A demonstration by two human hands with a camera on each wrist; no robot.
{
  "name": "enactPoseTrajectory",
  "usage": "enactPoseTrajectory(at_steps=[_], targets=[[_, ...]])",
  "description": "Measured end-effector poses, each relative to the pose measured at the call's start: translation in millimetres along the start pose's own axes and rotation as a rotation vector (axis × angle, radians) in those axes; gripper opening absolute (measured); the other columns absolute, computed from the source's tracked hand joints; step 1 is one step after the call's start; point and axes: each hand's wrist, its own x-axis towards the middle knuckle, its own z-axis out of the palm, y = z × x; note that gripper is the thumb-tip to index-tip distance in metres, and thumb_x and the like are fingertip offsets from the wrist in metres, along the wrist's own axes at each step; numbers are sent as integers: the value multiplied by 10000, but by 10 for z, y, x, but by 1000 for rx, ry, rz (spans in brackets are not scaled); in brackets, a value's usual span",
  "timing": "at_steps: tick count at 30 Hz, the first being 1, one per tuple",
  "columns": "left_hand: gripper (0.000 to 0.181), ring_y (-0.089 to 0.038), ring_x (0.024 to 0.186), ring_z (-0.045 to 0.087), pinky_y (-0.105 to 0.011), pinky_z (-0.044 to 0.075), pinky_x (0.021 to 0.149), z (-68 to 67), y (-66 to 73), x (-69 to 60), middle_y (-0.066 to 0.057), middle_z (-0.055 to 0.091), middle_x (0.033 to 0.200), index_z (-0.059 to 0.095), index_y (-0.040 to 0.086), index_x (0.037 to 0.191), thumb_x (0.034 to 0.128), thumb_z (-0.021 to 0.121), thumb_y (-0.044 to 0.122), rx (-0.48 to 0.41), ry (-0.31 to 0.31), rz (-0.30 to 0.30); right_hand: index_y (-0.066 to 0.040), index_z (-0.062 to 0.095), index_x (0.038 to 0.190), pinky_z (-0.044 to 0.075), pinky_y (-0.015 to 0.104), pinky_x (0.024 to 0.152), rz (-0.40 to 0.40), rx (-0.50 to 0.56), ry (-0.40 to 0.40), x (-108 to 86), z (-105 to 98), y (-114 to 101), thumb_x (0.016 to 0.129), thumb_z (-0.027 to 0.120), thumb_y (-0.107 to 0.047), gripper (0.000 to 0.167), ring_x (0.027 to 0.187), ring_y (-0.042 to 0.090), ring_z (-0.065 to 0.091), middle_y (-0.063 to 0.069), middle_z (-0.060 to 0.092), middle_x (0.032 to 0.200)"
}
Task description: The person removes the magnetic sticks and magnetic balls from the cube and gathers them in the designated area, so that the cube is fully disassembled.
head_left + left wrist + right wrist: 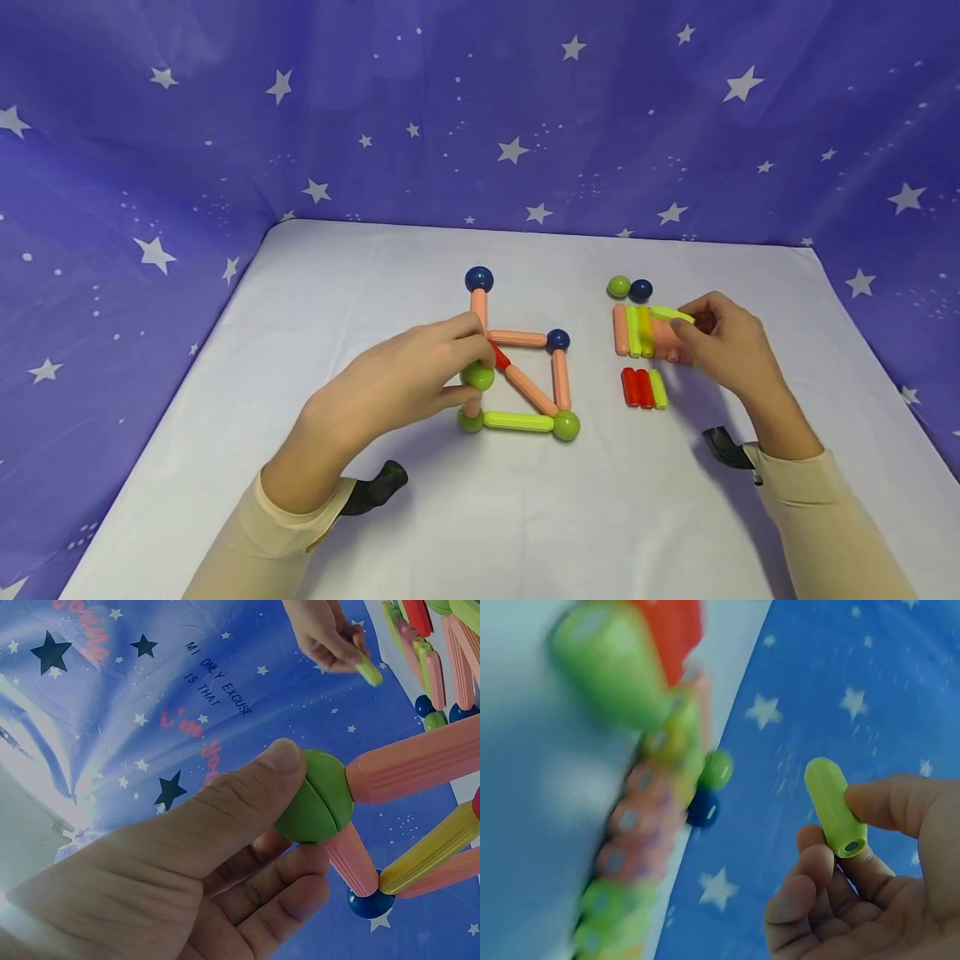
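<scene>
My left hand (397,375) pinches a green ball (319,799) between thumb and fingers; in the left wrist view a salmon rod (420,763) adjoins this ball. The ball belongs to a frame of magnetic rods and balls, with blue balls (557,340), a lime rod (517,422) along the near side and a salmon rod (531,390) running diagonally. Part of the frame is hidden behind my left hand. Over at the right, my right hand (735,346) holds a short lime rod (832,806) between thumb and fingers, raised above a row of rods.
Salmon, lime and yellow rods (620,329) lie side by side under my right hand. Nearer to me is a short row of red rods (637,388) and one lime rod (657,389). A loose green ball (618,287) and blue ball (641,290) lie behind.
</scene>
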Motion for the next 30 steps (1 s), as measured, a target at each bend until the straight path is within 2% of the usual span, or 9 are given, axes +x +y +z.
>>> enactPoseTrajectory(at_steps=[4,8,14,21,26,30], targets=[[281,-34,782,518,-187,456,680,2,-4,-1,84,506,944,657,165,979,774,838,227,5,-7,-6,-50,610,1067,395,324,589,33,-43,4,-98,-60,217,946,597,-384,356,780,245,494,107,579,874],[273,-30,783,516,-182,454,674,5,-3,7,92,500,947,643,175,956,774,838,235,18,-17,-12,-54,611,992,402,318,553,36,-92,-79,-257,-71,323,929,636,-375,328,731,240,496,87,582,826],[269,-23,787,521,-176,457,680,6,-2,11,92,498,947,631,177,932,772,834,253,16,-15,-8,-21,611,957,402,321,541,34,-153,-243,-418,5,335,903,671,-300,291,667,214,490,51,573,768],[270,-22,794,529,-179,460,686,2,-11,-12,86,498,952,628,170,931,773,828,258,9,-7,-3,-57,623,912,413,323,545,83,-169,-359,-432,136,295,918,649,-351,295,652,199,498,13,570,717],[271,-27,788,522,-180,456,682,0,-11,-4,80,496,945,625,165,922,771,831,258,15,-6,7,-53,655,931,418,326,548,58,-177,-384,-420,94,262,946,608,-378,329,662,201,500,11,571,722],[274,-28,781,519,-177,454,680,1,-15,4,77,498,942,621,164,915,772,830,266,22,-8,13,-30,666,964,437,322,564,23,-201,-351,-375,35,208,958,585,-382,361,687,207,520,23,603,772]])
